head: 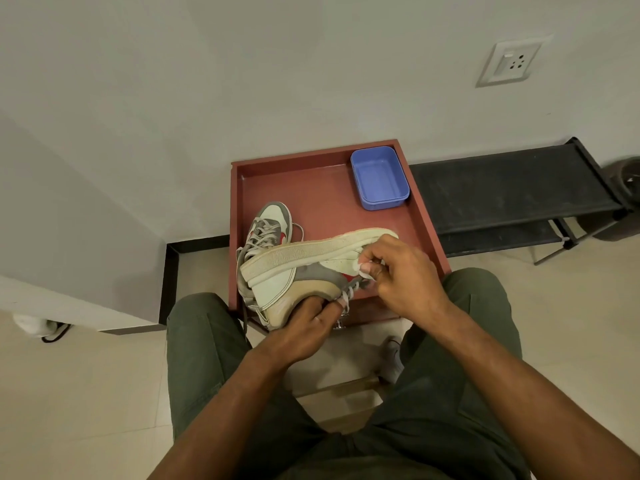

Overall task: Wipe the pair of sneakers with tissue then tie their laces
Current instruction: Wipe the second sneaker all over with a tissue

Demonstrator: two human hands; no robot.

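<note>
I hold one white-and-grey sneaker on its side over the near edge of the red tray, its pale sole turned up and away from me. My left hand grips it at the heel and collar from below. My right hand presses a small wad of white tissue against the white side panel near the toe. Grey laces hang loose under the shoe. The second sneaker stands upright on the tray behind it, laces loose.
A blue plastic container sits in the tray's far right corner. A black low rack stands to the right against the wall. My knees in green trousers flank the tray. A white shoe lies on the floor beneath.
</note>
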